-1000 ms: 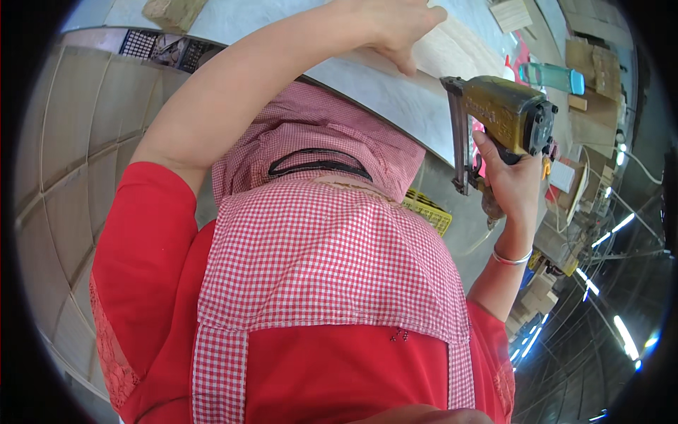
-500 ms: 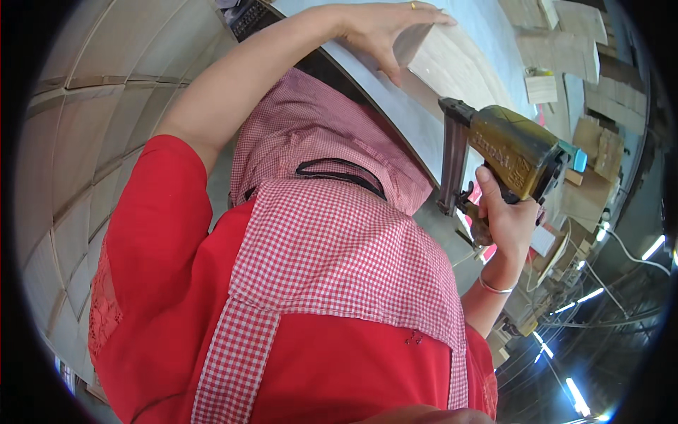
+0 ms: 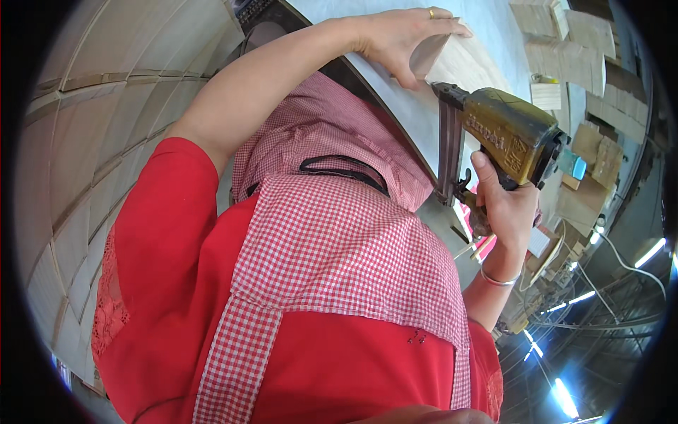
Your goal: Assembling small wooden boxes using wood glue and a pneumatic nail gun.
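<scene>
My right hand (image 3: 507, 205) is wrapped around the grip of a worn yellow-and-black air nailer (image 3: 505, 134). The nailer's nose meets a corner of a pale wooden box (image 3: 465, 67), whose far part is hidden behind the tool. At the box's near end, my left hand (image 3: 402, 42) holds on with the fingers over its upper edge and the thumb low on the side. Beneath the box lies a whitish worktable (image 3: 378, 74) with a dark edge.
Stacks of pale wooden boards (image 3: 565, 60) stand on the right, with a small turquoise block (image 3: 573, 165) below them. Large wooden panels (image 3: 92, 141) line the left side. A light cable (image 3: 628, 258) hangs at the far right, near lit ceiling tubes.
The nailer has moved up and left, bringing its nose to the box corner. My left hand and the box appear slightly farther right and lower in the picture.
</scene>
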`<act>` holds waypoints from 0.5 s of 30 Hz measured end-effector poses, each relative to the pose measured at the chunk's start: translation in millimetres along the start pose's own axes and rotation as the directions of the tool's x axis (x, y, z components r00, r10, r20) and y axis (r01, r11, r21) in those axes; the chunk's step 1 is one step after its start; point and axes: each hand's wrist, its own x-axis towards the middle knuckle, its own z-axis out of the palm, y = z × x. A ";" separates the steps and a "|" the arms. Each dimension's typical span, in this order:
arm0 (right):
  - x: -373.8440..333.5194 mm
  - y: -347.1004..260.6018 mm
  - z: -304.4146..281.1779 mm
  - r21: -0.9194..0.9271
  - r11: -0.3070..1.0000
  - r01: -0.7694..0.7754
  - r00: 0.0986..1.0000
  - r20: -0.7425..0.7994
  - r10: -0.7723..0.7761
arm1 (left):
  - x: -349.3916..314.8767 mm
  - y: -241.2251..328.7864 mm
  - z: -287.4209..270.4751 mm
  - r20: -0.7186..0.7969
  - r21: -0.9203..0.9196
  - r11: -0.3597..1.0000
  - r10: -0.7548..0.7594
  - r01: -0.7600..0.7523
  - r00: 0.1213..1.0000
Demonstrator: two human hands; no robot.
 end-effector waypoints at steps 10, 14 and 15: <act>-18.4 -7.1 17.5 0.129 0.963 -0.238 0.969 -0.030 0.244 | -1.3 -3.0 6.5 -0.056 0.036 0.999 0.021 -0.019 0.998; -15.0 -5.6 12.5 0.077 0.967 -0.244 0.969 -0.025 0.247 | -0.7 -1.3 5.8 -0.068 0.070 0.997 0.034 -0.029 0.997; -13.3 -5.6 10.9 0.075 0.968 -0.241 0.969 -0.030 0.243 | -1.6 -0.3 4.8 -0.053 0.090 0.996 0.022 -0.017 0.998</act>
